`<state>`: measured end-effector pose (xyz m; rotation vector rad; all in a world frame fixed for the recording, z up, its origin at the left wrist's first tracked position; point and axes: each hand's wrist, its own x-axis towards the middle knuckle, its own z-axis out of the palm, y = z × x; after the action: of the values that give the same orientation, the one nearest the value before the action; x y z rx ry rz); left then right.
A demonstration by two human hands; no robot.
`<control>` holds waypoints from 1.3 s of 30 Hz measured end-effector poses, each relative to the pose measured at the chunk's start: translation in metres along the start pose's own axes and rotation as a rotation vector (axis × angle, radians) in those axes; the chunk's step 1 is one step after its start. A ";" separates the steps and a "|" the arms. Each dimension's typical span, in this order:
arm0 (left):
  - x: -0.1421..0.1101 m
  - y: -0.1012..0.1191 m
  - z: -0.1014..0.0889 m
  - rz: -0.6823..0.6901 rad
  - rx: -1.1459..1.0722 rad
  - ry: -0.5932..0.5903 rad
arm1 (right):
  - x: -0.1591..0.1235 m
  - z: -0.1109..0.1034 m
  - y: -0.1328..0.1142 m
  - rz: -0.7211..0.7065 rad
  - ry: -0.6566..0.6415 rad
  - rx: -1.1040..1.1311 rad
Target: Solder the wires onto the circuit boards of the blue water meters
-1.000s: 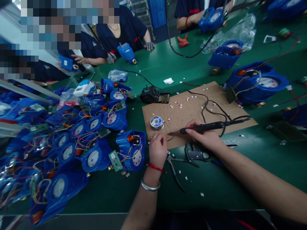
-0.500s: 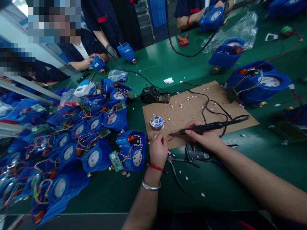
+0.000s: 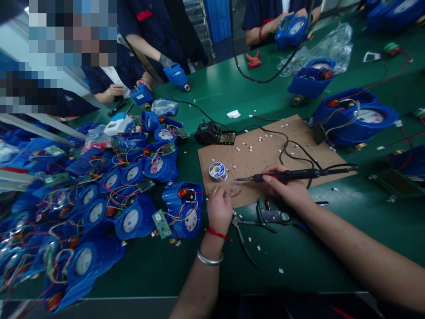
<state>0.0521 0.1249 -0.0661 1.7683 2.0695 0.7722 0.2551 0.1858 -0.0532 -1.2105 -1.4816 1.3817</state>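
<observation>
My right hand (image 3: 282, 184) is closed around a black soldering iron (image 3: 292, 174), its tip pointing left above a brown cardboard sheet (image 3: 318, 155). Pinched in the fingers of my left hand (image 3: 219, 206) are thin red wires (image 3: 236, 194), whose ends stick out to the right. A spool of solder wire (image 3: 217, 171) stands just beyond the left hand. Left of that hand lies an open blue water meter (image 3: 182, 212) with a white dial, coloured wires and a green circuit board (image 3: 162, 223) hanging out.
Pliers (image 3: 244, 241) and a green-black wire stripper (image 3: 274, 212) lie near my wrists. A black soldering stand (image 3: 210, 132) is at the cardboard's back left. Many blue meters (image 3: 131, 219) crowd the left; more (image 3: 361, 115) stand right. Co-workers' hands (image 3: 164, 60) handle meters across the table.
The soldering iron has drawn back a little to the right, its tip now apart from the wires. My left hand stays in place. Across the table, co-workers' hands have shifted.
</observation>
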 end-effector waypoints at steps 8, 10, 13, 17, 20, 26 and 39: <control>-0.005 -0.005 -0.002 -0.017 -0.096 0.038 | 0.014 -0.005 -0.020 -0.112 0.063 0.066; -0.006 -0.004 -0.001 -0.014 -0.099 0.050 | 0.029 -0.007 -0.032 -0.174 0.077 0.056; -0.008 -0.003 -0.002 -0.008 -0.094 0.067 | 0.063 -0.006 -0.044 -0.275 0.045 0.049; -0.010 -0.001 -0.002 -0.007 -0.082 0.070 | 0.112 0.006 -0.043 -0.479 -0.030 -0.288; -0.011 -0.002 -0.001 -0.006 -0.087 0.068 | 0.140 0.021 -0.032 -0.571 -0.074 -0.493; -0.011 -0.004 0.001 -0.053 -0.104 0.047 | 0.179 0.047 -0.007 -0.619 -0.059 -0.671; -0.010 -0.002 -0.002 -0.065 -0.123 0.025 | 0.133 0.037 -0.017 -0.638 0.044 -0.829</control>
<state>0.0512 0.1142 -0.0669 1.6258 2.0378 0.8874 0.1830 0.3050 -0.0501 -1.0408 -2.2442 0.2976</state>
